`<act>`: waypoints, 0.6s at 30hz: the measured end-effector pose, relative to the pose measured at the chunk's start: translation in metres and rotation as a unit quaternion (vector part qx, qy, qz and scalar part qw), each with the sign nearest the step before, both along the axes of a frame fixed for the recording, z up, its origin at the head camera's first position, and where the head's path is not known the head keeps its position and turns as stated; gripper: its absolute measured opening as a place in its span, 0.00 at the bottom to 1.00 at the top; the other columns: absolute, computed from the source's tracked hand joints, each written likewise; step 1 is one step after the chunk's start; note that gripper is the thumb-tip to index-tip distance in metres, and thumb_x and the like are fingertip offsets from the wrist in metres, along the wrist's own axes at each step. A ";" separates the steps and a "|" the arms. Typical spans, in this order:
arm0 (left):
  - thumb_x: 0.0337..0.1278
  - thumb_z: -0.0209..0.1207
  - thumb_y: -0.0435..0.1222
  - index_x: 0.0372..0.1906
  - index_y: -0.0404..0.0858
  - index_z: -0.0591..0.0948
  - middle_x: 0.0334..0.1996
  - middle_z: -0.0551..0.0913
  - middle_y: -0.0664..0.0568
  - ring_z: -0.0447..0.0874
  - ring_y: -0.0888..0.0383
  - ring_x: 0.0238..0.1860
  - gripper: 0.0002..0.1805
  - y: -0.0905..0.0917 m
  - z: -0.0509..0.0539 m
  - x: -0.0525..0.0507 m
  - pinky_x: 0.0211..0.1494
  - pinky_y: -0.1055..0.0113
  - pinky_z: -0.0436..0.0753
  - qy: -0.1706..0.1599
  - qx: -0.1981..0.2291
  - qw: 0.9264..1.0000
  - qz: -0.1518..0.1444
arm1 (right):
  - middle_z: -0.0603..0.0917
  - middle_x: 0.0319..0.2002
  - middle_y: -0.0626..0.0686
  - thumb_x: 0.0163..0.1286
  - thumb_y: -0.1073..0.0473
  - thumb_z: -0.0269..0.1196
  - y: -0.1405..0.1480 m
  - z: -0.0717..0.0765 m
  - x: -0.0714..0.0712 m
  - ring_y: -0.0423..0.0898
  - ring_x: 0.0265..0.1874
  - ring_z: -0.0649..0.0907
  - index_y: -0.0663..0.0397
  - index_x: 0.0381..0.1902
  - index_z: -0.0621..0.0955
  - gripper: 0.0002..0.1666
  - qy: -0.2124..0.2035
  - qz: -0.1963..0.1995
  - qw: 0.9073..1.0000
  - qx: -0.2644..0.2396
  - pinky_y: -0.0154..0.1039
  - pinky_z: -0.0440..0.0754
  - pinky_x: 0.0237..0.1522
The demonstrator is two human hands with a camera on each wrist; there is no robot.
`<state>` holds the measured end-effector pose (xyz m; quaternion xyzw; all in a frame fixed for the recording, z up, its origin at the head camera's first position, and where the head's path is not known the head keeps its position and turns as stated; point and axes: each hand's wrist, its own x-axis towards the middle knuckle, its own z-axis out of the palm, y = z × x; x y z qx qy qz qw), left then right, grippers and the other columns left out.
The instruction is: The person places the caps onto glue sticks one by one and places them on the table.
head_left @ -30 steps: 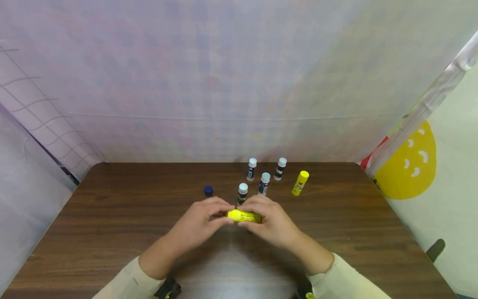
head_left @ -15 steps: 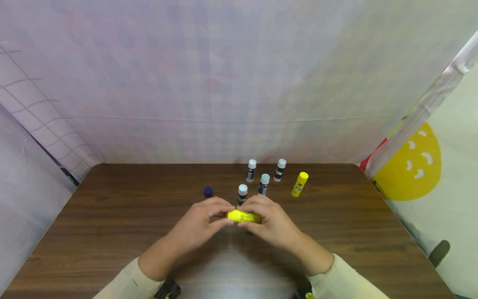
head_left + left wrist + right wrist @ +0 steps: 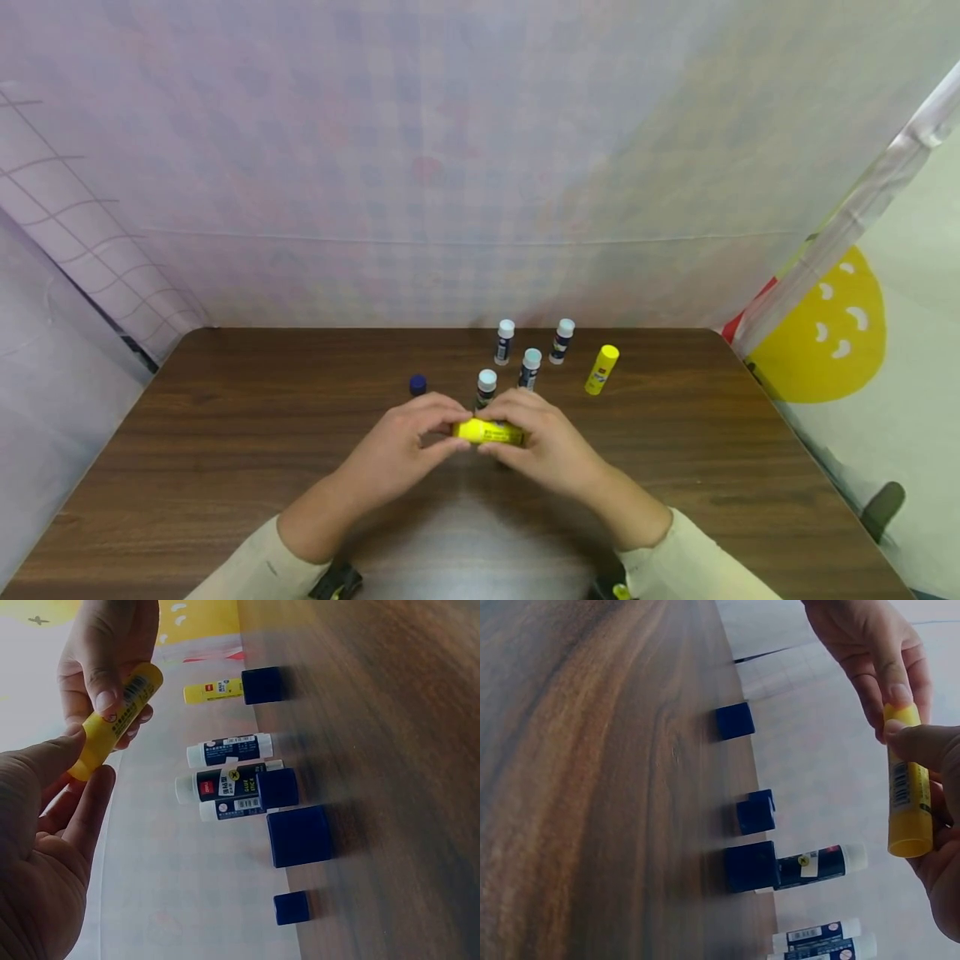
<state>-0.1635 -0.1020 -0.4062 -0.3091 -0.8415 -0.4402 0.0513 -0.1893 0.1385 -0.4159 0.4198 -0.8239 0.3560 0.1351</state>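
My two hands hold a yellow glue stick [image 3: 491, 432] between them, lying sideways above the table. The left hand [image 3: 397, 442] pinches its left end between thumb and fingers, as the left wrist view also shows. Around the other end, the right hand [image 3: 543, 437] has its thumb and fingers; a barcode label shows on the barrel in the right wrist view. Just beyond the hands stands a white-capped dark glue stick [image 3: 487, 385], its lower part hidden. Another dark glue stick [image 3: 531, 367] stands behind the right hand.
Further back stand two more white-capped glue sticks, one left [image 3: 505, 342] and one right [image 3: 561, 342]. A second yellow glue stick [image 3: 602, 370] stands to the right. Dark blue block-like pieces [image 3: 300, 836] sit along the wooden table [image 3: 247, 433]. A curtain [image 3: 420, 167] hangs behind.
The label on the held yellow glue stick shows a little differently, as if the stick has turned slightly. Both hands stay almost in place.
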 end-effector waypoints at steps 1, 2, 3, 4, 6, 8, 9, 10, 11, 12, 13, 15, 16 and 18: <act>0.63 0.70 0.34 0.58 0.37 0.85 0.53 0.85 0.53 0.88 0.60 0.49 0.19 0.000 0.000 0.000 0.55 0.71 0.89 0.002 0.000 1.000 0.000 | 0.87 0.48 0.47 0.60 0.61 0.78 0.000 0.000 0.000 0.42 0.47 0.82 0.51 0.52 0.86 0.22 0.000 0.000 1.000 0.004 0.33 0.87 0.48; 0.63 0.70 0.34 0.58 0.37 0.85 0.53 0.85 0.53 0.88 0.60 0.49 0.19 0.000 0.000 0.000 0.55 0.70 0.89 0.004 -0.001 1.000 -0.001 | 0.87 0.49 0.47 0.60 0.61 0.78 0.000 0.000 0.000 0.41 0.47 0.82 0.51 0.52 0.86 0.22 0.000 -0.002 1.000 0.010 0.33 0.87 0.48; 0.63 0.70 0.34 0.58 0.37 0.85 0.53 0.85 0.53 0.88 0.60 0.49 0.19 0.000 0.000 0.000 0.55 0.70 0.89 0.007 -0.002 1.000 -0.001 | 0.87 0.49 0.47 0.60 0.61 0.78 0.000 0.000 0.000 0.41 0.47 0.82 0.51 0.52 0.86 0.22 0.000 -0.004 1.000 0.015 0.33 0.87 0.48; 0.63 0.70 0.34 0.58 0.37 0.85 0.53 0.85 0.53 0.88 0.60 0.49 0.19 0.000 0.000 0.000 0.55 0.69 0.89 0.010 -0.002 1.000 -0.001 | 0.87 0.50 0.46 0.60 0.60 0.78 0.000 0.001 0.000 0.41 0.47 0.82 0.51 0.53 0.86 0.22 -0.001 -0.005 1.000 0.020 0.33 0.87 0.49; 0.63 0.70 0.34 0.57 0.37 0.85 0.53 0.85 0.53 0.88 0.60 0.49 0.19 0.000 0.001 0.001 0.55 0.68 0.90 0.016 -0.002 1.000 -0.003 | 0.86 0.50 0.46 0.61 0.59 0.78 0.001 0.001 0.000 0.41 0.48 0.82 0.50 0.53 0.85 0.22 -0.001 -0.009 1.000 0.029 0.33 0.87 0.49; 0.62 0.70 0.34 0.57 0.37 0.85 0.53 0.85 0.54 0.88 0.60 0.49 0.19 0.000 0.001 0.001 0.54 0.67 0.90 0.022 -0.001 1.000 -0.005 | 0.86 0.50 0.46 0.61 0.59 0.78 0.001 0.002 0.000 0.41 0.48 0.82 0.50 0.53 0.85 0.22 -0.002 -0.011 0.999 0.033 0.34 0.87 0.49; 0.62 0.70 0.34 0.57 0.37 0.85 0.53 0.85 0.54 0.88 0.60 0.49 0.19 0.000 0.001 0.001 0.54 0.67 0.90 0.026 -0.001 1.000 -0.006 | 0.86 0.50 0.46 0.61 0.59 0.78 0.001 0.002 0.000 0.41 0.48 0.82 0.50 0.53 0.85 0.22 -0.002 -0.011 0.999 0.034 0.34 0.87 0.49; 0.62 0.71 0.34 0.57 0.37 0.85 0.53 0.85 0.54 0.88 0.60 0.49 0.19 0.000 0.001 0.001 0.54 0.67 0.90 0.029 0.001 1.000 -0.007 | 0.86 0.50 0.46 0.61 0.59 0.78 0.001 0.003 0.000 0.41 0.48 0.82 0.50 0.53 0.85 0.22 -0.001 -0.010 0.999 0.034 0.34 0.87 0.50; 0.62 0.71 0.34 0.57 0.37 0.85 0.53 0.85 0.54 0.88 0.60 0.49 0.19 0.000 0.001 0.001 0.54 0.67 0.90 0.032 0.001 0.999 -0.007 | 0.86 0.50 0.46 0.61 0.59 0.78 0.001 0.003 0.000 0.41 0.48 0.82 0.50 0.53 0.85 0.22 0.000 -0.010 0.999 0.033 0.34 0.87 0.50; 0.62 0.71 0.34 0.57 0.37 0.85 0.53 0.85 0.54 0.88 0.60 0.49 0.19 0.000 0.001 0.001 0.54 0.67 0.90 0.036 0.001 0.999 -0.008 | 0.86 0.50 0.46 0.61 0.59 0.78 0.001 0.003 0.000 0.41 0.49 0.82 0.50 0.52 0.85 0.22 0.002 -0.009 0.999 0.033 0.35 0.87 0.50; 0.62 0.71 0.34 0.56 0.37 0.85 0.53 0.85 0.54 0.88 0.60 0.49 0.18 0.000 0.001 0.001 0.54 0.67 0.90 0.038 0.003 0.999 -0.009 | 0.86 0.50 0.46 0.61 0.60 0.78 0.001 0.004 0.000 0.42 0.49 0.82 0.50 0.52 0.85 0.22 0.005 -0.007 0.999 0.031 0.35 0.87 0.50; 0.61 0.71 0.34 0.56 0.37 0.85 0.53 0.85 0.54 0.88 0.60 0.48 0.18 0.000 0.001 0.000 0.54 0.67 0.90 0.042 0.006 0.999 -0.009 | 0.86 0.50 0.47 0.61 0.60 0.78 0.002 0.004 0.000 0.42 0.49 0.82 0.50 0.52 0.85 0.21 0.008 -0.004 1.000 0.028 0.35 0.87 0.50; 0.61 0.71 0.33 0.56 0.37 0.85 0.53 0.85 0.54 0.88 0.60 0.48 0.18 0.000 0.001 0.001 0.54 0.68 0.90 0.043 0.007 0.999 -0.009 | 0.86 0.50 0.47 0.61 0.61 0.78 0.002 0.005 0.000 0.42 0.49 0.82 0.50 0.52 0.85 0.21 0.008 -0.002 1.000 0.028 0.35 0.87 0.49; 0.61 0.71 0.33 0.56 0.38 0.85 0.53 0.85 0.54 0.88 0.61 0.48 0.18 0.000 0.001 0.000 0.54 0.68 0.90 0.041 0.010 0.999 -0.009 | 0.86 0.50 0.47 0.61 0.61 0.78 0.002 0.005 0.000 0.42 0.49 0.82 0.51 0.51 0.85 0.20 0.007 -0.001 1.000 0.026 0.35 0.87 0.49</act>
